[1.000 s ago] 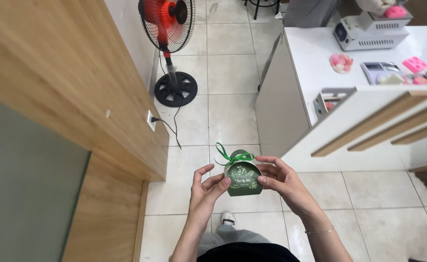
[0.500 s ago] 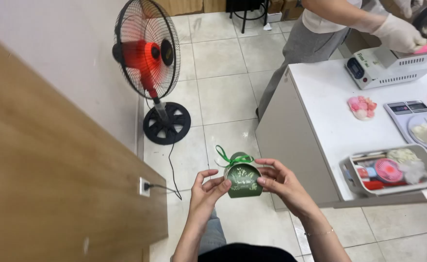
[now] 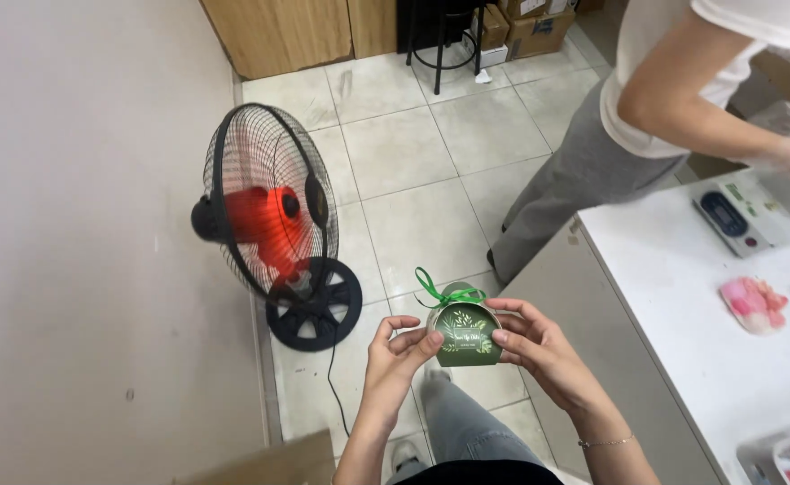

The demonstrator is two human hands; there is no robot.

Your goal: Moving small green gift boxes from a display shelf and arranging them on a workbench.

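A small dark green gift box (image 3: 466, 335) with a pale leaf print and a bright green ribbon bow on top is held up in front of me. My left hand (image 3: 399, 354) grips its left side with the fingertips. My right hand (image 3: 539, 348) holds its right side, thumb at the front. Both hands are above the tiled floor, over my grey trousers.
A black floor fan (image 3: 274, 224) with red blades stands left of the box, its cord trailing down. A white counter (image 3: 682, 305) at right carries a pink item (image 3: 753, 304) and a small scale (image 3: 736, 218). Another person (image 3: 628, 117) in a white top and grey trousers works there.
My view has tilted upward and forward, bringing the fan, the other person and more floor into sight. The hands keep the same hold on the green box.
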